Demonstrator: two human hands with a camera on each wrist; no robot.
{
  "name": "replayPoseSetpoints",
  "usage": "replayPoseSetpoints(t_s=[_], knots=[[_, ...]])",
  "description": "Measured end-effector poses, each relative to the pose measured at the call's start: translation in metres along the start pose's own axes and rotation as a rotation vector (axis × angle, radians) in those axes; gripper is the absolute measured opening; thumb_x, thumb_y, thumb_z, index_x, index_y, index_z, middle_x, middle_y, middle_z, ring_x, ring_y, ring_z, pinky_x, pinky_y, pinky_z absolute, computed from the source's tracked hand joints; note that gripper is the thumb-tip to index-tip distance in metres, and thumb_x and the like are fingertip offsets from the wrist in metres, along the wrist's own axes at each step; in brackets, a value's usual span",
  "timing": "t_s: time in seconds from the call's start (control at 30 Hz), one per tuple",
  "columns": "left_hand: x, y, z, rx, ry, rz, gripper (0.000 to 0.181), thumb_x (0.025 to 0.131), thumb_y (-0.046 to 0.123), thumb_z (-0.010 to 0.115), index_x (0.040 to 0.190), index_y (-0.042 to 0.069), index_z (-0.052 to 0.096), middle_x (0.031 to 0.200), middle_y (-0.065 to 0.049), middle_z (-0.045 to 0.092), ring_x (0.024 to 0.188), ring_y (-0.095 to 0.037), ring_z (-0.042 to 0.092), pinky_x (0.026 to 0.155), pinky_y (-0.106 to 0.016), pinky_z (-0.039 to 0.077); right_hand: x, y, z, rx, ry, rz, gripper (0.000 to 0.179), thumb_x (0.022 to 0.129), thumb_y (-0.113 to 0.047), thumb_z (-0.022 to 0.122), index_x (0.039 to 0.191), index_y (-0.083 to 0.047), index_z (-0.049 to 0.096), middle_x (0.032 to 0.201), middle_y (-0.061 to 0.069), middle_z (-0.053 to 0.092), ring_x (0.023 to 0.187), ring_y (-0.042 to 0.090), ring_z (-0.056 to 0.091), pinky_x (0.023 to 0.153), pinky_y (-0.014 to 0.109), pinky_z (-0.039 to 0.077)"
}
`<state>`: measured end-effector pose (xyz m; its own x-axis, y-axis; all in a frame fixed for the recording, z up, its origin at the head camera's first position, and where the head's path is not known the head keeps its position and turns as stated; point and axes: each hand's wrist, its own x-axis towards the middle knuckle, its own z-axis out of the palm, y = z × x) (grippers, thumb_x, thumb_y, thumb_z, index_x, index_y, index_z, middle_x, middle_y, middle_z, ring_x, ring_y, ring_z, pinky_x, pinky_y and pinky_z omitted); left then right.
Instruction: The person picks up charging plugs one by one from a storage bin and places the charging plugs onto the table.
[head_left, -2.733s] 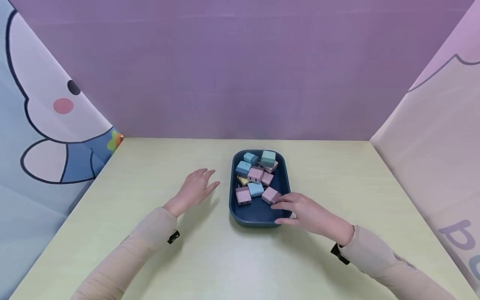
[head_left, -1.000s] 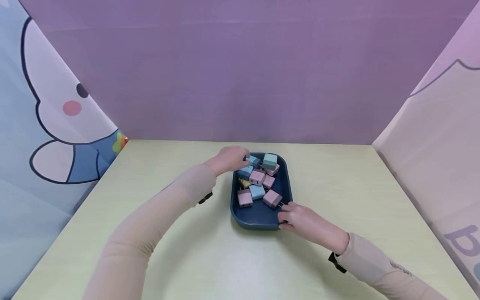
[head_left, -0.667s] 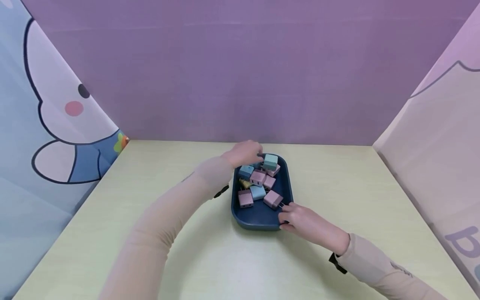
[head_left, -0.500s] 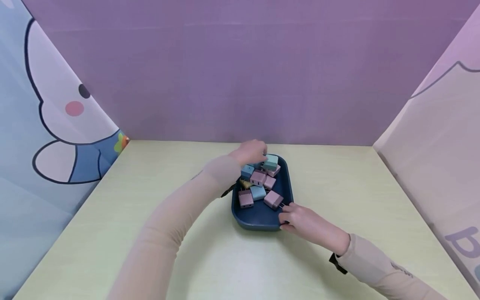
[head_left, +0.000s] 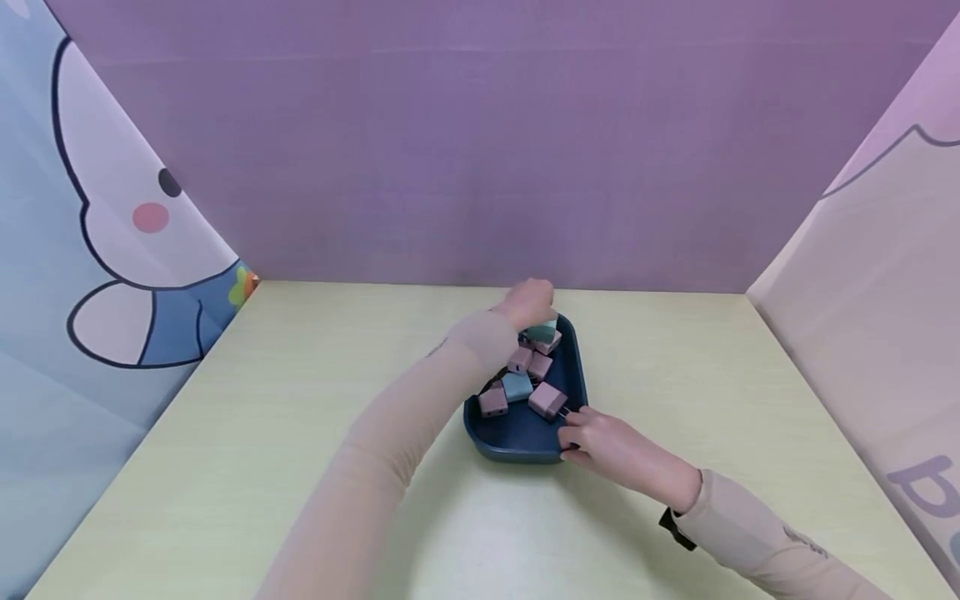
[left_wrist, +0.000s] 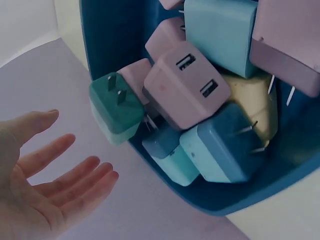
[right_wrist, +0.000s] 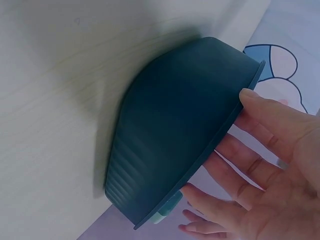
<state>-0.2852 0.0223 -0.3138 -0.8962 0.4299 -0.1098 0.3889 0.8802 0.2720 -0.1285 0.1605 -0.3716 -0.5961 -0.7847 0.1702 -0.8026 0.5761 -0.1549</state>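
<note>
A dark blue tray (head_left: 517,450) holds several plug-in chargers in pink, blue, green and yellow. My left hand (left_wrist: 65,185) reaches over the tray's far end, fingers loosely extended and nothing in them. Beside its fingertips is the green charger (left_wrist: 117,107), prongs up, at the tray's far edge; a gap shows between them in the left wrist view. My right hand (head_left: 600,442) grips the tray's near right rim, with the thumb and fingers at the edge in the right wrist view. A pink charger (head_left: 548,400) lies close to those fingers. My left forearm hides the tray's left side.
The tray stands on a pale wooden table (head_left: 675,375). A purple backdrop (head_left: 480,150) rises behind it, with printed cloth panels at left and right. A light blue charger (head_left: 516,387) and another pink charger (head_left: 492,402) lie in the tray's nearer half.
My left hand has moved from left of the tray, over its far left corner, then rightward to the green charger. My right hand has settled on the near right rim and stays there.
</note>
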Motion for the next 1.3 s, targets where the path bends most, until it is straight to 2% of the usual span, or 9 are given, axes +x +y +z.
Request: replayPoseSetpoints(t_s=[0.1, 0.2, 0.3, 0.5, 0.8, 1.13, 1.3], knots=[[0.003, 0.003, 0.004, 0.0, 0.013, 0.001, 0.016, 0.088, 0.021, 0.055, 0.083, 0.007, 0.061, 0.064, 0.001, 0.049, 0.056, -0.01, 0.045, 0.052, -0.02, 0.037, 0.0, 0.0, 0.0, -0.001, 0.003, 0.001, 0.013, 0.073, -0.01, 0.07, 0.069, -0.013, 0.058, 0.067, -0.005, 0.047, 0.063, 0.007, 0.04, 0.056, 0.018, 0.04], [0.006, 0.004, 0.009, 0.018, 0.031, 0.007, 0.017, 0.087, 0.022, 0.057, 0.089, 0.007, 0.063, 0.074, -0.002, 0.058, 0.064, -0.011, 0.053, 0.058, -0.022, 0.043, 0.0, 0.0, 0.001, 0.001, 0.006, 0.0, 0.013, 0.073, -0.01, 0.07, 0.069, -0.013, 0.058, 0.067, -0.006, 0.047, 0.063, 0.007, 0.04, 0.056, 0.018, 0.04], [0.009, 0.004, 0.014, 0.05, 0.053, 0.0, 0.02, 0.085, 0.023, 0.059, 0.095, 0.007, 0.063, 0.086, -0.003, 0.062, 0.074, -0.013, 0.057, 0.065, -0.023, 0.047, 0.001, 0.001, 0.001, 0.0, 0.008, -0.001, 0.013, 0.073, -0.01, 0.07, 0.069, -0.013, 0.058, 0.067, -0.006, 0.047, 0.063, 0.007, 0.04, 0.056, 0.018, 0.04], [0.013, 0.003, 0.025, 0.083, 0.069, -0.05, 0.026, 0.084, 0.027, 0.061, 0.102, 0.009, 0.061, 0.099, -0.003, 0.059, 0.089, -0.016, 0.053, 0.076, -0.027, 0.046, 0.002, 0.001, 0.001, -0.006, 0.015, -0.01, 0.012, 0.073, -0.01, 0.07, 0.069, -0.013, 0.059, 0.067, -0.006, 0.048, 0.063, 0.008, 0.041, 0.056, 0.018, 0.04], [0.015, 0.006, 0.032, 0.122, 0.089, -0.073, 0.024, 0.084, 0.024, 0.059, 0.104, 0.009, 0.063, 0.102, -0.005, 0.059, 0.087, -0.016, 0.055, 0.073, -0.026, 0.047, 0.002, 0.0, 0.001, -0.003, 0.027, -0.022, 0.012, 0.072, -0.01, 0.07, 0.069, -0.013, 0.059, 0.068, -0.006, 0.049, 0.064, 0.008, 0.042, 0.057, 0.018, 0.041], [0.017, 0.002, 0.032, 0.055, 0.083, -0.131, 0.027, 0.082, 0.028, 0.062, 0.102, 0.009, 0.061, 0.099, -0.004, 0.058, 0.086, -0.016, 0.054, 0.074, -0.025, 0.046, 0.001, 0.002, 0.001, 0.005, 0.013, -0.006, 0.012, 0.073, -0.01, 0.07, 0.07, -0.013, 0.059, 0.068, -0.004, 0.05, 0.064, 0.008, 0.042, 0.057, 0.018, 0.041], [0.019, -0.001, 0.03, 0.029, 0.079, -0.158, 0.031, 0.081, 0.028, 0.063, 0.105, 0.009, 0.059, 0.104, -0.004, 0.056, 0.092, -0.017, 0.051, 0.078, -0.027, 0.045, 0.001, 0.003, 0.002, 0.008, 0.004, 0.0, 0.011, 0.073, -0.01, 0.07, 0.07, -0.013, 0.059, 0.068, -0.005, 0.049, 0.064, 0.008, 0.041, 0.057, 0.018, 0.041]])
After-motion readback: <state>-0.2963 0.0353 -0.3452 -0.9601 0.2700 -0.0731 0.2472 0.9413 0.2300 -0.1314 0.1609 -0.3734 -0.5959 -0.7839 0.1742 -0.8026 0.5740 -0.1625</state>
